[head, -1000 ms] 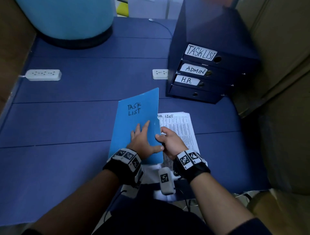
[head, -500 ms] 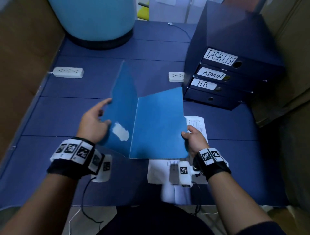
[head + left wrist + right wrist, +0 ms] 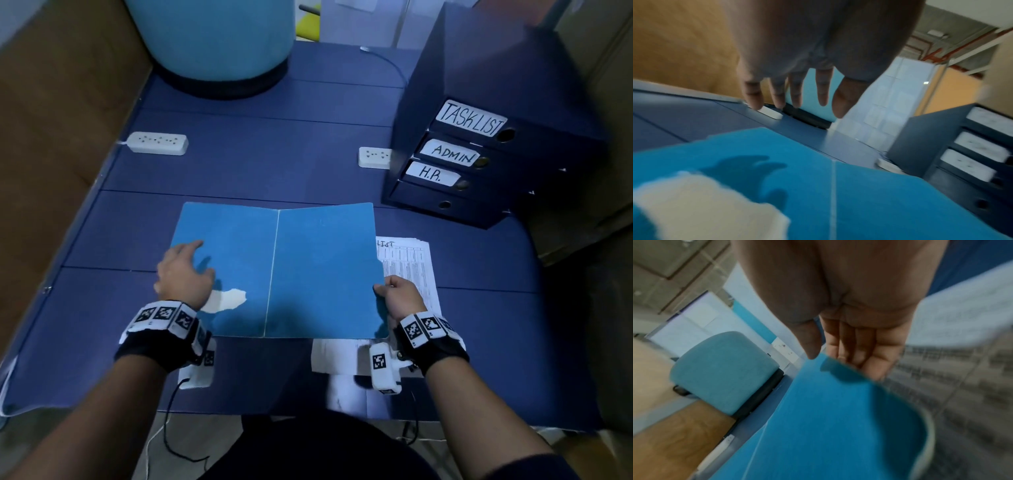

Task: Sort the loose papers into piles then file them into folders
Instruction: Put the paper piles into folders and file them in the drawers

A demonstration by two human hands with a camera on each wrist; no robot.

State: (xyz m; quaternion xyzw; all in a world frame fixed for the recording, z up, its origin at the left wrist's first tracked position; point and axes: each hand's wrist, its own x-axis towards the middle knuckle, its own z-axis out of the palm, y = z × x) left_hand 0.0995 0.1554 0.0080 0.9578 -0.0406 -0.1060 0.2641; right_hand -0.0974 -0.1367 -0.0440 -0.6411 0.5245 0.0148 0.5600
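A light-blue folder (image 3: 301, 270) lies spread open and flat on the dark blue table (image 3: 239, 164), its inside empty and a torn white patch (image 3: 226, 299) on its left leaf. My left hand (image 3: 183, 270) hovers over the left leaf with fingers straight and spread (image 3: 795, 91), holding nothing. My right hand (image 3: 397, 298) pinches the right leaf's outer edge, thumb on top and fingers beneath (image 3: 855, 353). A stack of printed task-list papers (image 3: 411, 267) lies under and to the right of the folder (image 3: 838, 418).
A dark file box (image 3: 479, 137) with slots labelled TASKLIST, ADMIN and H.R. stands at the right rear. Two white power strips (image 3: 157, 142) (image 3: 375, 157) lie behind the folder. A teal chair back (image 3: 212, 37) stands at the far edge. More white sheets (image 3: 342, 356) lie near me.
The closed folder was opened: my left hand swung the cover leftward, laid it flat, then let it go. My right hand kept its hold on the right edge.
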